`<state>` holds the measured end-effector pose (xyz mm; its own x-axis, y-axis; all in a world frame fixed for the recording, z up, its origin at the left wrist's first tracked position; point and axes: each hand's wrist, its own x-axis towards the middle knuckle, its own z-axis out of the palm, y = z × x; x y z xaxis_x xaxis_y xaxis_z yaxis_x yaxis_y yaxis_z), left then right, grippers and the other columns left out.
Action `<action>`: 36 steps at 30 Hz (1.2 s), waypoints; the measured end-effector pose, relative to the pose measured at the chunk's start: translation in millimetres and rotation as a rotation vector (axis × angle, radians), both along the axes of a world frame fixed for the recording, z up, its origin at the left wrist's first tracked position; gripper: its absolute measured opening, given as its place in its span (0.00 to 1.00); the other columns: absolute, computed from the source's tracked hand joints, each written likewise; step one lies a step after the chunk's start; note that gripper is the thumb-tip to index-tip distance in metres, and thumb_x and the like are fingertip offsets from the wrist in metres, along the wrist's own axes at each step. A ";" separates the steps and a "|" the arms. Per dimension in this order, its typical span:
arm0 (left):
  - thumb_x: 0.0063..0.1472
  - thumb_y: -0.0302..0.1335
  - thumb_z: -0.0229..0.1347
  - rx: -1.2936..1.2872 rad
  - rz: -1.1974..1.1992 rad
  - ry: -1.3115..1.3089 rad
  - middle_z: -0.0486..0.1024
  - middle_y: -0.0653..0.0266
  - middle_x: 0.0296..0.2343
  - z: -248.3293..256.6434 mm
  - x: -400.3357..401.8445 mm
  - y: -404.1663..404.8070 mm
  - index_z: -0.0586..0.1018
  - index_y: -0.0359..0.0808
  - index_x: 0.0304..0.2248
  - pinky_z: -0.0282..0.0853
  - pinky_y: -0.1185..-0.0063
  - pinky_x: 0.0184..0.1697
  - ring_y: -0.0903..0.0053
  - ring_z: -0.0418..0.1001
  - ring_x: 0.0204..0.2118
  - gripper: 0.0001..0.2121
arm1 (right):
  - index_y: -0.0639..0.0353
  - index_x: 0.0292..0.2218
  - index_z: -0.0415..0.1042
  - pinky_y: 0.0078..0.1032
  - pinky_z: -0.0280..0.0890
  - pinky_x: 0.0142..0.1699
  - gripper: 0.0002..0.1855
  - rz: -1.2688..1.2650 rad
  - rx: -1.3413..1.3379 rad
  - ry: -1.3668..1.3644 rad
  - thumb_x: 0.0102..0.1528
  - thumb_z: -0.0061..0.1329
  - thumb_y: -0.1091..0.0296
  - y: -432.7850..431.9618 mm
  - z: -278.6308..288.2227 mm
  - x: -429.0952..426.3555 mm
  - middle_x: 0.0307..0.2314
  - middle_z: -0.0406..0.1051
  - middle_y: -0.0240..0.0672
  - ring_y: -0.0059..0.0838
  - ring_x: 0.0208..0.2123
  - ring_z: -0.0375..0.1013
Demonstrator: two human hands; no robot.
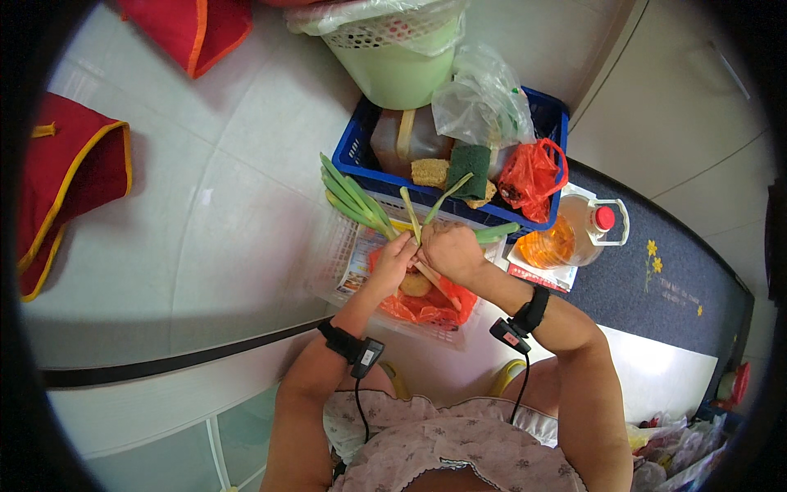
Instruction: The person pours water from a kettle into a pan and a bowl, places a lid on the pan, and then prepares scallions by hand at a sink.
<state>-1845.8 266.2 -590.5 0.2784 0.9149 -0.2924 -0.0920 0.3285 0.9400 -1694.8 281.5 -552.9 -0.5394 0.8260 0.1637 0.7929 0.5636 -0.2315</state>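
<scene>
My left hand (393, 264) pinches a green onion (359, 200), whose green leaves fan out toward the upper left. My right hand (452, 249) is closed like a fist against the left fingertips, around thin yellowish-green leaves (447, 198) of the onion. A pale stalk (439, 284) slants down to the right under my hands, and more green leaves (499, 232) stick out past the right knuckles. Below is a clear plastic basket (329, 270) with printed paper (355, 261), a red plastic bag (430, 306) and a round tan object (415, 285), perhaps a potato.
Beyond the basket stands a blue crate (350, 163) with sponges, a dark green scouring pad (469, 172) and a red bag (532, 178). Behind it is a light green bin (399, 74). An oil jug (562, 234) stands at right by a dark mat (627, 283). Red fabric pieces (74, 166) are at left.
</scene>
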 end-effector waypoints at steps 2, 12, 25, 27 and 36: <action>0.61 0.27 0.40 -0.008 -0.023 -0.030 0.59 0.75 0.20 1.3 -2.1 -0.4 0.67 0.34 0.32 0.51 0.89 0.22 0.89 0.54 0.20 0.07 | 0.65 0.23 0.66 0.33 0.64 0.29 0.15 -0.009 -0.157 0.094 0.48 0.41 0.60 -0.9 7.5 2.0 0.16 0.68 0.46 0.40 0.22 0.70; 0.59 0.32 0.37 0.077 -0.071 -0.313 0.62 0.73 0.18 -9.5 -14.5 -5.6 0.69 0.35 0.27 0.51 0.87 0.21 0.88 0.56 0.18 0.11 | 0.62 0.17 0.64 0.25 0.59 0.25 0.17 0.092 -1.404 1.095 0.51 0.33 0.62 7.0 -17.1 19.5 0.11 0.60 0.33 0.27 0.16 0.62; 0.60 0.31 0.40 -0.157 0.594 0.056 0.69 0.62 0.36 -7.9 -34.1 24.5 0.69 0.33 0.41 0.59 0.78 0.43 0.75 0.65 0.39 0.14 | 0.64 0.38 0.62 0.28 0.62 0.48 0.16 0.039 -1.748 1.805 0.60 0.26 0.61 12.3 26.0 15.6 0.36 0.66 0.43 0.32 0.40 0.67; 0.60 0.32 0.41 0.029 0.790 0.114 0.69 0.65 0.35 0.8 -26.4 22.6 0.68 0.35 0.41 0.59 0.78 0.43 0.76 0.65 0.38 0.13 | 0.63 0.37 0.63 0.29 0.61 0.50 0.16 0.001 -1.696 1.853 0.60 0.26 0.62 15.9 22.5 17.6 0.39 0.65 0.44 0.33 0.42 0.66; 0.62 0.31 0.41 -0.006 0.171 -0.091 0.71 0.59 0.32 56.5 13.7 -3.7 0.67 0.29 0.42 0.65 0.81 0.39 0.75 0.70 0.34 0.14 | 0.58 0.39 0.68 0.16 0.59 0.41 0.17 0.054 -1.453 1.708 0.57 0.32 0.58 21.5 20.5 20.6 0.46 0.60 0.30 0.23 0.32 0.63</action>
<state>-1832.1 262.5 -534.0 0.1450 0.9495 -0.2783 -0.2318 0.3060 0.9234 -1674.2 303.0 -532.3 -0.6143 0.7725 -0.1610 -0.5480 -0.5645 -0.6173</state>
